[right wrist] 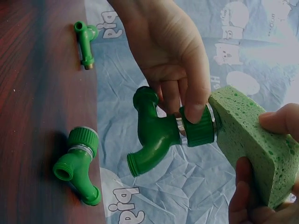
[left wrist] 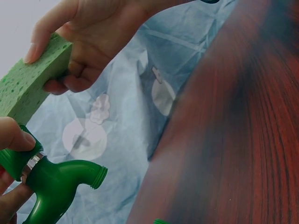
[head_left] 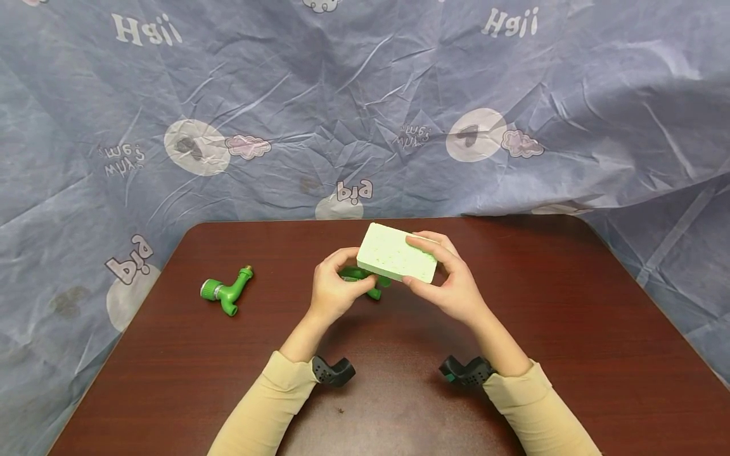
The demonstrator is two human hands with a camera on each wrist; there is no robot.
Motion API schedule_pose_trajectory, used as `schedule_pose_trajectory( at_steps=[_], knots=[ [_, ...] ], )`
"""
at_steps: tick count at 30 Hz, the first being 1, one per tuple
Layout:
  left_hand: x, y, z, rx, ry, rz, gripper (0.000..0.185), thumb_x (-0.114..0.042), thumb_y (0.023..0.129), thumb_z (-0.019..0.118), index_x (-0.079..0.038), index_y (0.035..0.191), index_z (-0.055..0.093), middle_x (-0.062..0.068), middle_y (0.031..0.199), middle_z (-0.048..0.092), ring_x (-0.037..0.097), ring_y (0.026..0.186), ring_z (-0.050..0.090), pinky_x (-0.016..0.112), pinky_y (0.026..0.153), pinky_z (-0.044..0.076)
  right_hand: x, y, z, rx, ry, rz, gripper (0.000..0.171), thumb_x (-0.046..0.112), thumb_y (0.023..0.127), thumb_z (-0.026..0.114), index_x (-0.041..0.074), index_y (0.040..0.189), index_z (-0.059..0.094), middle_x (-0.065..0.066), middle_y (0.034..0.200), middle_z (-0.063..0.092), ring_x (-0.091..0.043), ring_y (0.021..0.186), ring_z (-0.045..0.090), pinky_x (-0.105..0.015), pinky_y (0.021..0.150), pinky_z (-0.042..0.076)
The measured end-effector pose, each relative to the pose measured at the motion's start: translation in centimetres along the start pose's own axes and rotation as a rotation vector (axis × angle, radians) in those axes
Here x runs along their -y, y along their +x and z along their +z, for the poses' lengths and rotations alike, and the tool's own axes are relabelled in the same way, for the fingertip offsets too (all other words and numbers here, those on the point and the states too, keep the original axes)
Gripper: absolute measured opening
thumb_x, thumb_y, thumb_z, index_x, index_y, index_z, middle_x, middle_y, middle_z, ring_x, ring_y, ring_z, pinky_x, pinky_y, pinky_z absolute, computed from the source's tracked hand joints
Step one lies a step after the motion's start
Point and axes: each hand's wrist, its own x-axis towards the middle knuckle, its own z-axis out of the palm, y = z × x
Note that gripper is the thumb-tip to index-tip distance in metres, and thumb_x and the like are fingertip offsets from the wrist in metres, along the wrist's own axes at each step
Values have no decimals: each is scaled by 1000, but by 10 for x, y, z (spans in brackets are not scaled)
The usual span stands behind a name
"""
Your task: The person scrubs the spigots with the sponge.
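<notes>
My left hand (head_left: 336,288) grips a green plastic tap (right wrist: 156,128) by its ribbed knob, thumb on one side and fingers on the other. In my right hand (head_left: 450,278) is a light green sponge (head_left: 393,253), a porous block held between thumb and fingers. The sponge's end meets the knob's end face in the right wrist view. The tap's body and spout point away from the sponge. From the head view, the sponge and left hand hide much of the held tap. Both hands are raised over the table.
One green tap (head_left: 228,292) lies on the dark red-brown table (head_left: 171,380) at the left. Another green tap (right wrist: 81,165) lies on the table in the right wrist view. A wrinkled grey-blue printed cloth (head_left: 365,114) hangs behind the table's far edge.
</notes>
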Motion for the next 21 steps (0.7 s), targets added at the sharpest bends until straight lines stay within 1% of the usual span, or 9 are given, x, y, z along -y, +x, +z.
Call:
schedule_pose_trajectory(
  at_steps=[3, 5, 8, 10, 11, 13, 16, 19, 21],
  knots=[
    [0, 0, 1, -8, 8, 3, 35, 11, 66, 76, 7, 99, 67, 19, 89, 68, 31, 82, 65, 57, 71, 48, 0, 0, 1, -10, -28, 3, 53, -17, 71, 70, -12, 121, 53, -26, 127, 43, -24, 113, 45, -17, 80, 42],
    [0, 0, 2, -14, 11, 10, 36, 11, 66, 76, 7, 100, 67, 20, 91, 68, 32, 83, 65, 56, 71, 49, -2, 0, 0, -57, -60, 21, 53, -15, 71, 70, -11, 122, 54, -27, 128, 42, -25, 112, 45, -17, 78, 42],
    [1, 0, 2, -17, 22, 18, 37, 11, 65, 76, 9, 101, 67, 21, 94, 68, 34, 84, 66, 55, 72, 49, -4, 1, -1, -157, -103, 65, 54, -13, 72, 71, -10, 123, 54, -28, 129, 42, -24, 110, 44, -16, 76, 41],
    [1, -1, 2, -18, 20, 13, 39, 11, 64, 76, 10, 102, 66, 22, 96, 67, 35, 85, 66, 55, 73, 49, -7, 2, -3, -204, -87, 88, 55, -12, 73, 71, -9, 124, 54, -28, 130, 41, -22, 109, 44, -16, 75, 40],
    [1, -1, 2, -19, 20, 8, 39, 11, 64, 76, 10, 102, 66, 22, 96, 67, 35, 85, 66, 55, 74, 49, -8, 2, -4, -208, -69, 85, 55, -13, 72, 70, -9, 125, 53, -27, 130, 41, -22, 109, 44, -16, 76, 40],
    [1, -1, 1, -20, 14, -3, 38, 12, 64, 76, 10, 102, 67, 22, 96, 67, 35, 86, 66, 55, 74, 49, -17, 1, -6, -181, -15, 48, 56, -15, 72, 70, -9, 125, 54, -25, 130, 43, -21, 112, 44, -18, 77, 40],
    [1, 0, 1, -22, 11, -15, 37, 11, 65, 76, 9, 101, 67, 22, 94, 67, 34, 86, 66, 55, 74, 49, -23, 0, -5, -77, 44, -2, 56, -17, 70, 69, -9, 123, 54, -22, 129, 44, -20, 113, 45, -19, 78, 42],
    [1, 0, 1, -24, 14, -9, 37, 10, 66, 76, 8, 101, 67, 21, 94, 68, 33, 85, 66, 55, 73, 49, -18, 0, -4, -7, 45, -11, 54, -18, 70, 69, -11, 122, 54, -23, 128, 44, -18, 111, 46, -18, 78, 42],
    [1, -1, 2, -22, 16, 1, 37, 10, 66, 77, 7, 102, 68, 20, 94, 68, 32, 85, 66, 54, 73, 49, -11, 1, -3, -2, 29, 9, 53, -19, 70, 68, -14, 120, 53, -27, 127, 43, -17, 109, 47, -17, 77, 42]
  ],
)
